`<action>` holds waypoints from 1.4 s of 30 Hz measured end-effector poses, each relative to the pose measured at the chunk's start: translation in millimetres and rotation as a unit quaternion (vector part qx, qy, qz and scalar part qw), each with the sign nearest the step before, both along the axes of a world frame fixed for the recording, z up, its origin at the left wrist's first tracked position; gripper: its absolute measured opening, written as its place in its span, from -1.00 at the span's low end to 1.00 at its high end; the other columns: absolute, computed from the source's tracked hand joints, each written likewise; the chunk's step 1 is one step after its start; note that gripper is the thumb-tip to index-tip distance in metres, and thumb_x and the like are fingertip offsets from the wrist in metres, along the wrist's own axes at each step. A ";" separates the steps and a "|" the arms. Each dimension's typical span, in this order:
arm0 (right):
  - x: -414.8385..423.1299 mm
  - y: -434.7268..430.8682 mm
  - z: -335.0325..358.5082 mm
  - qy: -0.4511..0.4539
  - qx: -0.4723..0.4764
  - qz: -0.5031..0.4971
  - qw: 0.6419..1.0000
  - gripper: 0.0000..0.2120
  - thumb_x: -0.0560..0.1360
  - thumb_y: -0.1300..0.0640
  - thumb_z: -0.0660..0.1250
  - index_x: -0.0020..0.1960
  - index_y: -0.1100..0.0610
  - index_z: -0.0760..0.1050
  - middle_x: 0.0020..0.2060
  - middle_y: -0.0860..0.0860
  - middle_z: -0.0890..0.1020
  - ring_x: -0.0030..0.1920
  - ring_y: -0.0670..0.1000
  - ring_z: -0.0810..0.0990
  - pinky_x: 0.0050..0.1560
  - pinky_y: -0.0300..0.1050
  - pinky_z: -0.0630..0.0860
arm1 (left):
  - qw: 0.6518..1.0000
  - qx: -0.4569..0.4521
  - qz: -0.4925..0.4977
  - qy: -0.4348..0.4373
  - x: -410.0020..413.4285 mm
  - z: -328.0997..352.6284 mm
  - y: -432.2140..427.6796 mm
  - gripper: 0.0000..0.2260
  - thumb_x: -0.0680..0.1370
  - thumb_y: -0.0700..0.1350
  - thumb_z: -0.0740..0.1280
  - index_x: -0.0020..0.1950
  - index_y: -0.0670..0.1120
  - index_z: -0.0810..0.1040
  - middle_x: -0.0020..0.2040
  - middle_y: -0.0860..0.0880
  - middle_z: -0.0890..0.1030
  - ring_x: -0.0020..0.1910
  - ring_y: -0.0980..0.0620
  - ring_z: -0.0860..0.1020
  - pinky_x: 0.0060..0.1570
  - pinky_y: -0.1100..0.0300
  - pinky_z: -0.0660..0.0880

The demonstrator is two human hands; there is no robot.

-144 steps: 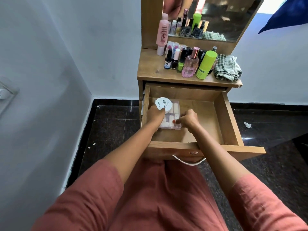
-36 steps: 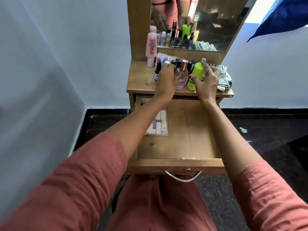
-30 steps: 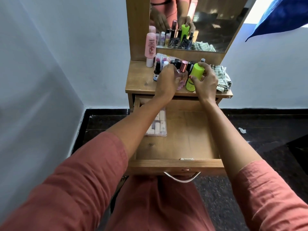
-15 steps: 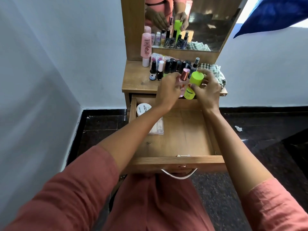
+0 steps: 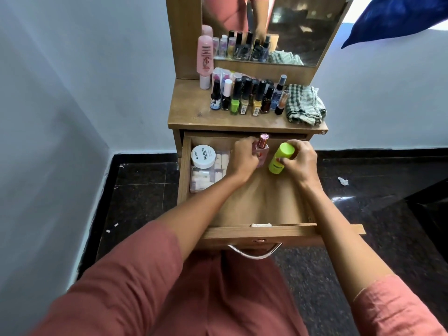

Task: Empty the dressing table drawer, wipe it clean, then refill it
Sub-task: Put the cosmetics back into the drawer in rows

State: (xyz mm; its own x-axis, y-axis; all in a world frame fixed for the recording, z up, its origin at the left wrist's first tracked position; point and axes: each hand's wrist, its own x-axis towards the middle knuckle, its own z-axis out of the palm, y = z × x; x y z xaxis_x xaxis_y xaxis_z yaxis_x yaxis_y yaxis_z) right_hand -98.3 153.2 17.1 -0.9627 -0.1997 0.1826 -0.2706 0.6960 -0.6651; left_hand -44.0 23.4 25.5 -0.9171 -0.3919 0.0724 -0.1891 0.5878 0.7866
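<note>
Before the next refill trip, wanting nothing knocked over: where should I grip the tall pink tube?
Grip the pink tube round its middle, coming from the front left. It stands upright on its narrow white cap, so a low hold could tip it, and the nail polish bottles crowd its right.

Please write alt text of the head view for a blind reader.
Inside an open wooden drawer, the left hand grips a pink perfume bottle and the right hand a lime-green bottle. A white jar sits on a clear box at the drawer's left.
</note>
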 end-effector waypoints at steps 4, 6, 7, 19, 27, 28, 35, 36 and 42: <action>-10.3 3.0 -10.6 -0.021 0.017 -0.019 0.999 -0.58 0.34 0.37 0.41 0.19 0.34 0.47 0.12 0.29 0.50 0.16 0.22 0.47 0.18 -0.14 0.34 | 1.000 0.012 0.017 -0.020 -8.3 -12.4 -0.6 -0.81 0.44 -0.33 0.32 0.03 -0.23 0.61 -0.02 -0.23 0.65 -0.04 -0.16 0.60 -0.12 0.06 0.47; -14.0 1.5 -13.2 -0.018 0.024 -0.023 0.999 -0.58 0.35 0.37 0.39 0.20 0.34 0.46 0.13 0.30 0.49 0.17 0.23 0.46 0.19 -0.12 0.33 | 0.999 0.034 0.019 -0.026 -11.6 -14.7 0.8 -0.79 0.42 -0.34 0.36 0.04 -0.25 0.60 0.00 -0.24 0.65 -0.02 -0.16 0.61 -0.06 0.05 0.52; -15.6 0.5 -13.7 -0.013 0.030 -0.025 0.999 -0.59 0.36 0.38 0.38 0.21 0.35 0.45 0.14 0.30 0.48 0.18 0.23 0.46 0.19 -0.13 0.32 | 0.998 0.043 0.019 -0.031 -13.0 -15.4 1.8 -0.77 0.40 -0.35 0.37 0.05 -0.27 0.60 0.02 -0.24 0.64 0.00 -0.16 0.61 -0.02 0.04 0.53; -29.6 3.1 -23.4 0.050 0.146 -0.083 0.985 -0.55 0.44 0.38 0.23 0.34 0.28 0.35 0.24 0.27 0.41 0.24 0.27 0.35 0.28 0.01 0.29 | 0.994 0.105 0.035 -0.015 -41.1 -24.1 21.4 -0.73 0.43 -0.39 0.34 0.12 -0.29 0.56 0.07 -0.26 0.62 0.07 -0.15 0.59 0.08 0.09 0.48; -29.9 3.8 -27.2 0.050 0.160 -0.111 0.980 -0.55 0.44 0.25 0.29 0.33 0.18 0.37 0.27 0.11 0.45 0.23 0.21 0.37 0.24 0.04 0.27 | 0.984 0.161 0.079 0.023 -57.4 -36.5 35.4 -0.69 0.39 -0.46 0.33 0.10 -0.29 0.57 0.05 -0.26 0.63 0.05 -0.14 0.59 -0.04 0.35 0.38; -30.5 3.8 -27.7 0.052 0.155 -0.112 0.980 -0.55 0.44 0.25 0.29 0.32 0.18 0.37 0.27 0.11 0.46 0.22 0.21 0.37 0.24 0.04 0.28 | 0.983 0.163 0.083 0.028 -58.2 -38.1 36.9 -0.69 0.38 -0.46 0.33 0.10 -0.29 0.58 0.04 -0.26 0.63 0.04 -0.14 0.60 -0.01 0.34 0.40; -30.9 3.7 -29.8 0.055 0.151 -0.118 0.980 -0.56 0.43 0.25 0.30 0.30 0.17 0.39 0.23 0.11 0.49 0.22 0.20 0.38 0.23 0.01 0.27 | 0.978 0.165 0.123 0.032 -64.8 -51.9 43.6 -0.77 0.38 -0.44 0.32 0.00 -0.29 0.58 -0.02 -0.25 0.63 0.00 -0.16 0.59 -0.02 0.16 0.43; -30.8 3.6 -29.5 0.056 0.149 -0.119 0.980 -0.56 0.43 0.25 0.30 0.30 0.17 0.39 0.23 0.11 0.49 0.22 0.20 0.38 0.23 0.01 0.27 | 0.978 0.166 0.128 0.021 -65.6 -52.9 44.1 -0.80 0.39 -0.43 0.31 -0.01 -0.30 0.57 -0.01 -0.26 0.62 0.00 -0.17 0.57 -0.04 0.19 0.39; -30.0 3.4 -28.6 0.055 0.154 -0.119 0.979 -0.55 0.44 0.24 0.29 0.32 0.16 0.37 0.26 0.10 0.47 0.24 0.19 0.36 0.25 0.01 0.26 | 0.975 0.179 0.132 -0.025 -66.1 -57.3 43.4 -0.85 0.43 -0.42 0.28 -0.04 -0.32 0.57 -0.01 -0.27 0.61 0.00 -0.19 0.56 -0.04 0.13 0.40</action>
State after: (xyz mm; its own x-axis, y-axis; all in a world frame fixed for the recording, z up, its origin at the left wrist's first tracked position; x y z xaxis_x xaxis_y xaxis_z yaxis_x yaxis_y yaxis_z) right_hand -128.3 156.6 -11.5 -0.9666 -0.0333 0.2540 -0.1338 0.9111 -0.3898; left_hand -110.1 66.8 -31.9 -0.7804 -0.6060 -0.1542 -0.3394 0.2033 0.9184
